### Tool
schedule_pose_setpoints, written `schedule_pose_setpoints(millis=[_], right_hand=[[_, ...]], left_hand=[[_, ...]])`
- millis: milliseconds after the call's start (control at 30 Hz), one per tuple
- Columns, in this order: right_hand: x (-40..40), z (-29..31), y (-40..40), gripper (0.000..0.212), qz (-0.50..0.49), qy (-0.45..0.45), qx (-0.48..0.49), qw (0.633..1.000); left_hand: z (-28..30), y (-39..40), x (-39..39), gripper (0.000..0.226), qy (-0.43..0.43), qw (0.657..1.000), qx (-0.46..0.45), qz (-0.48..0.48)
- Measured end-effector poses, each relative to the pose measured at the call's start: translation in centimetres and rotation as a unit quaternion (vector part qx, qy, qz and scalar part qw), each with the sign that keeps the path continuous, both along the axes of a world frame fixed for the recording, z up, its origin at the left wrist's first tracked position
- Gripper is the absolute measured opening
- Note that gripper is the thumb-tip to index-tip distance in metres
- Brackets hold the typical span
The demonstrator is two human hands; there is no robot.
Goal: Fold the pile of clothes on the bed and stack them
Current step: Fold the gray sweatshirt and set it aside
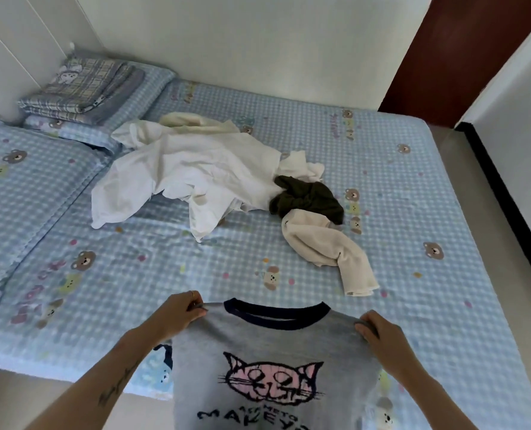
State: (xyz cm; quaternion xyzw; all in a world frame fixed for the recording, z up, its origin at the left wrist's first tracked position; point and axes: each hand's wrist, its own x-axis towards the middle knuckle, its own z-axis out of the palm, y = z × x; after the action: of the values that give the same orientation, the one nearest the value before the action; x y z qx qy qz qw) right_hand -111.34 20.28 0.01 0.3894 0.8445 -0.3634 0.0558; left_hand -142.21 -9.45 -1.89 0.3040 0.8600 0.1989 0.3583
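A grey T-shirt (pixel 270 346) with a navy collar and a pink cat print hangs in front of me over the bed's near edge. My left hand (pixel 178 311) pinches its left shoulder and my right hand (pixel 382 333) pinches its right shoulder, holding it up by both. Farther back on the bed lies a loose pile: white garments (pixel 189 169), a dark olive piece (pixel 307 197) and a cream garment (pixel 326 249) trailing toward me.
The bed (pixel 413 187) has a blue checked sheet with bear prints. Two pillows lie at the left, and a folded plaid blanket (pixel 84 85) sits at the back left. White walls run behind, and a dark red door (pixel 450 54) stands at the back right.
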Motion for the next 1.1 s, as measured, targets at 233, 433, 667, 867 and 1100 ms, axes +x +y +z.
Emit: schedule_pose_setpoints(millis=[233, 433, 667, 867, 1100], right_hand=[[-6.1, -9.2, 5.8, 0.02, -0.009, -0.05, 0.01, 0.999], [-12.7, -16.5, 10.7, 0.025, 0.036, -0.079, 0.049, 0.995], [-18.7, -25.4, 15.0, 0.021, 0.054, -0.073, 0.137, 0.986], [-16.5, -29.7, 15.6, 0.026, 0.076, -0.02, 0.188, 0.979], [-14.2, -28.6, 26.5, 0.04, 0.154, -0.142, 0.316, 0.925]], left_hand=[[-10.0, 6.2, -4.2, 0.022, 0.036, 0.998, -0.016, 0.044], [-16.9, 12.3, -9.4, 0.021, 0.096, 0.994, -0.048, 0.0], [-24.6, 15.5, -14.1, 0.019, 0.154, 0.987, -0.028, 0.035], [-27.9, 13.6, -12.6, 0.024, 0.135, 0.982, -0.086, 0.1], [-25.9, 16.0, -7.6, 0.044, 0.342, 0.937, -0.058, -0.04]])
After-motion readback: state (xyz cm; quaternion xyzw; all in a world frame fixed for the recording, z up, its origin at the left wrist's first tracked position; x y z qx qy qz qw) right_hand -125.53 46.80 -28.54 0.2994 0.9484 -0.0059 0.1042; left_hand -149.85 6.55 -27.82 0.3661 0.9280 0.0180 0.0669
